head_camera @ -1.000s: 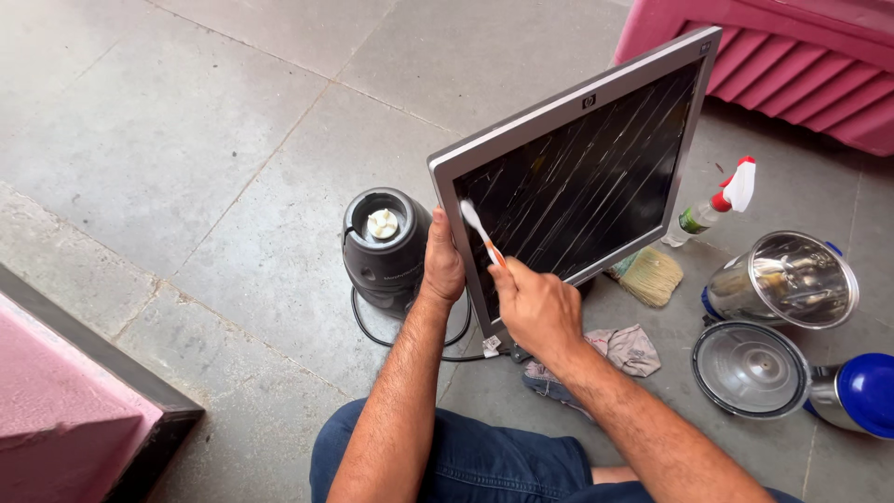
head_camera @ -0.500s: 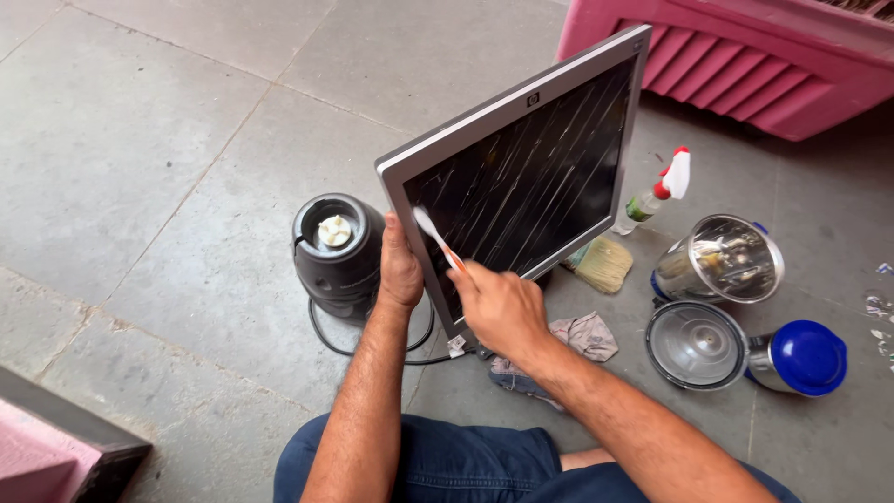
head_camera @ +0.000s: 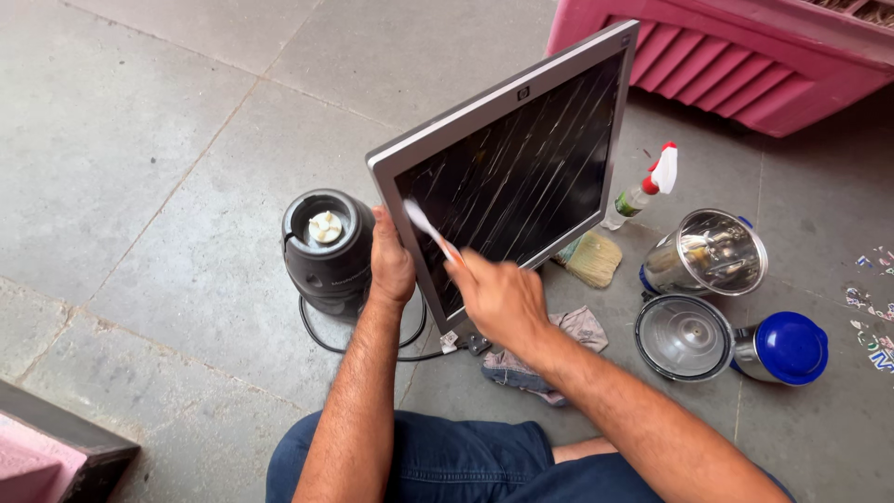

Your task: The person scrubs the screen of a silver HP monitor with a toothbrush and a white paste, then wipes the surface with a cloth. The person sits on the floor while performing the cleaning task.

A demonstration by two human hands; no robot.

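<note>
Seen from above, seated on grey stone floor [head_camera: 140,140], legs in dark blue trousers. Flat monitor [head_camera: 521,177] with silver frame and streaked black screen, propped upright and tilted on the floor. Left hand [head_camera: 391,265] clenched around the monitor's left edge, thumb at the front, fingers hidden behind the frame. Right hand [head_camera: 498,298] grasping a toothbrush [head_camera: 430,228], white head lying against the lower-left part of the screen, orange handle end vanishing into the closed fingers. Just left of the monitor, a dark mixer base [head_camera: 326,247] with black cord looping beneath. To the right: spray bottle [head_camera: 643,191], small brush [head_camera: 591,258], crumpled cloth [head_camera: 545,359], 2 steel jars [head_camera: 708,256], 1 blue lid [head_camera: 792,346]. Pink slatted casing [head_camera: 745,65] behind.
</note>
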